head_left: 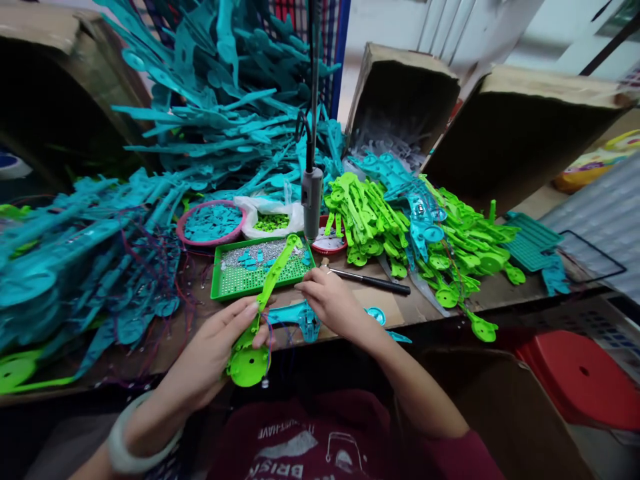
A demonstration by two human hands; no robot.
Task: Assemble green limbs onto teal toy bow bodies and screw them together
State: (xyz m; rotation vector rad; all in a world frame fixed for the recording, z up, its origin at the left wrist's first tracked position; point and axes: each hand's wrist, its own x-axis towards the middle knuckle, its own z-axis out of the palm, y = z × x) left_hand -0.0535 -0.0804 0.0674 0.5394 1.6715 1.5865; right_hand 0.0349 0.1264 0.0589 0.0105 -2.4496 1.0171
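Observation:
My left hand (215,350) is closed around a long bright green plastic part (260,313) with a round end, held tilted over the table's front edge. My right hand (327,300) is curled, fingertips pinched together near a teal plastic part (300,317) lying on the table; what the fingers pinch is too small to make out. Thin wires hang from the green part's round end. Just behind the hands sits a green tray (230,283) with small screws and teal bits.
Heaps of teal parts (100,253) fill the left and back. A pile of green parts (450,247) lies right. An electric screwdriver (313,193) hangs mid-table. A black tool (373,282), pink bowl (210,223), cardboard boxes (520,127) and a red stool (580,380) are nearby.

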